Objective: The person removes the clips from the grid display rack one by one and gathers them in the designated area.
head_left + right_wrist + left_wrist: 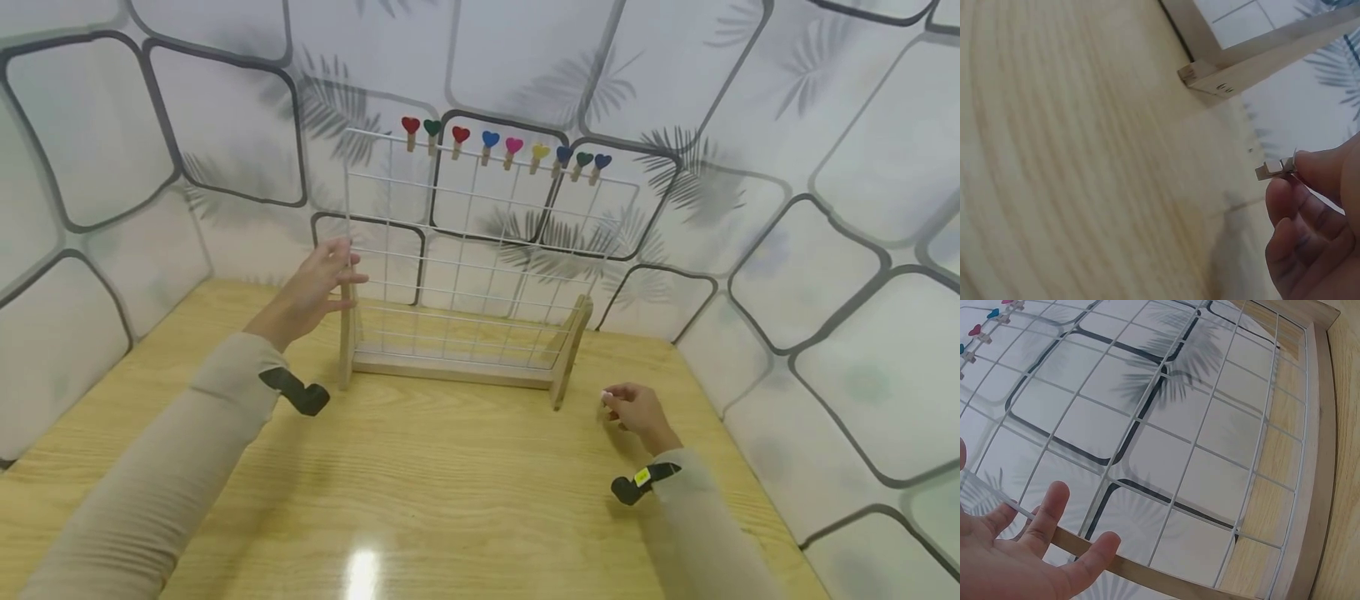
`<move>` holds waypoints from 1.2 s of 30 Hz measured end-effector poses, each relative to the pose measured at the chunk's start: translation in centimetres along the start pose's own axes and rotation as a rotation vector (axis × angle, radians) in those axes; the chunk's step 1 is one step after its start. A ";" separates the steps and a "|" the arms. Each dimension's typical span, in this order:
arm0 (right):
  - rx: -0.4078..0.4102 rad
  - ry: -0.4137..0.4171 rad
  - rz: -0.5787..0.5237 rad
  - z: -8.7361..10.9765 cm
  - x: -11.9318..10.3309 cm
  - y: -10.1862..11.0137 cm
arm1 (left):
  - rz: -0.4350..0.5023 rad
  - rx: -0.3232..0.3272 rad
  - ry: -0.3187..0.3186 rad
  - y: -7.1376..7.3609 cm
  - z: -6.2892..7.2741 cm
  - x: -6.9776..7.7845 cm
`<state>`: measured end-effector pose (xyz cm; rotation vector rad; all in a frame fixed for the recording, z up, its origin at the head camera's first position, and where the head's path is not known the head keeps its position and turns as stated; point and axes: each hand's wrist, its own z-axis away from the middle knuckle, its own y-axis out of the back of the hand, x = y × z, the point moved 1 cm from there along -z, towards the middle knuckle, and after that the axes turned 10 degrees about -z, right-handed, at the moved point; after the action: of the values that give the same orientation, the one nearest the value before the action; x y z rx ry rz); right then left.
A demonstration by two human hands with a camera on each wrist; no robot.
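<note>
A white wire grid stands upright in a wooden base with side posts. Along its top wire sit several small wooden clothespins with coloured hearts. My left hand is at the grid's left side, its fingers spread against the edge wire and the wooden side post. At the right, low over the table, my right hand pinches a small wooden clothespin between thumb and fingertips. Its metal spring shows in the right wrist view; the fingers cover part of it.
The rack's right wooden foot stands a little left of my right hand. Patterned fabric walls close in the wood-grain table at the back and sides. Black camera straps sit on both wrists.
</note>
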<state>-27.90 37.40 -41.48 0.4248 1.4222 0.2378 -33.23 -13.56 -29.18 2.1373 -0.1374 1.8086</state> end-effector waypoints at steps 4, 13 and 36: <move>-0.009 0.010 0.077 -0.1 0.6 -0.3 | 0.009 -0.004 0.001 0.0 0.1 0.1; -0.036 0.015 0.208 -0.2 1.3 -0.4 | 0.134 -0.033 0.023 0.2 0.0 0.5; 0.002 0.025 0.281 1.2 0.4 -0.1 | 0.114 -0.011 0.027 0.2 0.8 0.4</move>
<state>-26.65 37.31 -41.77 0.6256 1.3854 0.4701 -32.43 -13.93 -28.82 2.1357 -0.2677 1.8946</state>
